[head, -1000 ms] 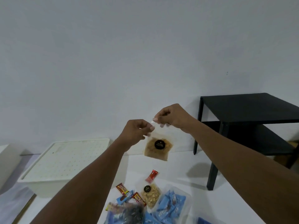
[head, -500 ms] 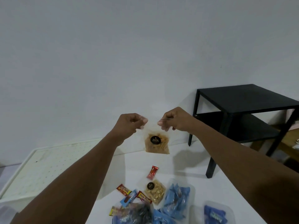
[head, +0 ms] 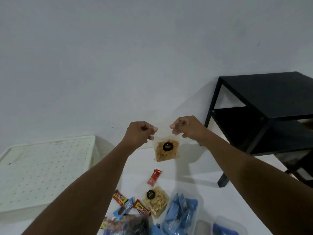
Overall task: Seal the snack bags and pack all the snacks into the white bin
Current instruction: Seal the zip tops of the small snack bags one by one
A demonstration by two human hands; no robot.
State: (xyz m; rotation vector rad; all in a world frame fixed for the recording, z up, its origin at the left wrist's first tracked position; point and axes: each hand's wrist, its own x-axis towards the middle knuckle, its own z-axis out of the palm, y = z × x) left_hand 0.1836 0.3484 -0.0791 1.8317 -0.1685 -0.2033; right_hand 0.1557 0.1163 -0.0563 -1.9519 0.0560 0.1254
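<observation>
While both arms reach forward, left hand [head: 138,133] and right hand [head: 188,127] each pinch a top corner of the clear snack bag [head: 166,150]; fingers [head: 174,131] curled tight on its upper edge; bag hangs in the air above red sachet [head: 154,177] and nut bag [head: 155,200]; white bin [head: 42,175] at left.

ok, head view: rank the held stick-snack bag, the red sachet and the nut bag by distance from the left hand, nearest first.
1. stick-snack bag: the left hand pinches its top left corner.
2. red sachet: lying on the white surface, below the held bag.
3. nut bag: also lying there, nearer the person than the sachet.
</observation>
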